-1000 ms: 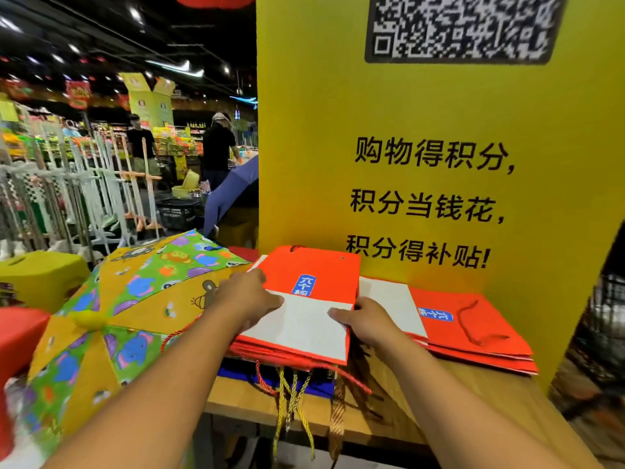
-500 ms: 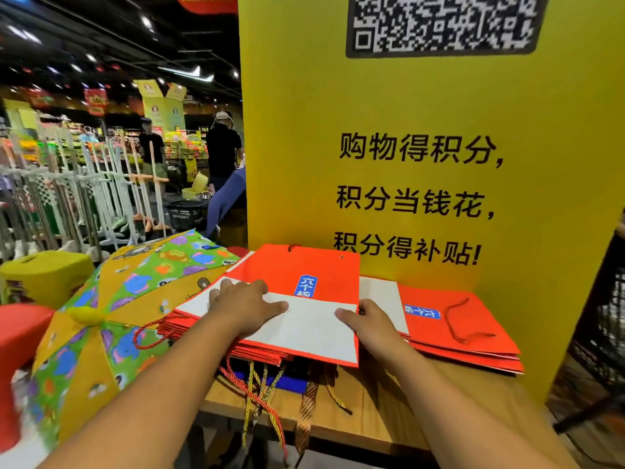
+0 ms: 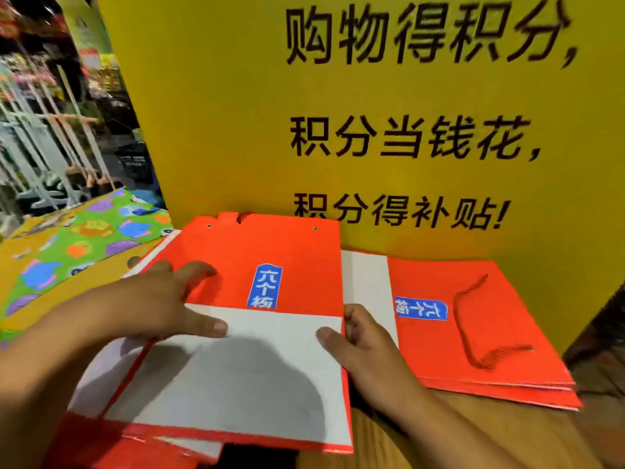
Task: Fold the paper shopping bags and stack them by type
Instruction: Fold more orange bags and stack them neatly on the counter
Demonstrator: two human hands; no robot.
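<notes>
Here, a person's left hand [image 3: 159, 299] lies flat, fingers spread, on a folded red bag [image 3: 270, 252] at the centre of the frame. Its thumb is on the white flap [image 3: 257, 374] turned up over the bag's lower half, and one finger is on the red paper. The right hand [image 3: 368, 346] pinches the bag's right edge: the thumb rests on the flap and the fingers curl at the edge, but how far they reach beneath is hidden. The flap covers the foot of a blue label [image 3: 265, 287], cutting off its last character. The bag tops a pile [image 3: 111, 438] of red and white bags at lower left; their number cannot be made out, and the frame's bottom edge crops them. A second stack [image 3: 490, 350] of flat red bags lies just beside it at right, a red cord handle [image 3: 470, 326] looped on top. Both sit on a wooden table [image 3: 456, 441] against a yellow board [image 3: 220, 113] whose black lettering is cropped at the top. At upper left, store racks [image 3: 44, 147] are a blur, and a green and yellow patterned surface [image 3: 84, 242] runs out of the frame; what it is cannot be told.
</notes>
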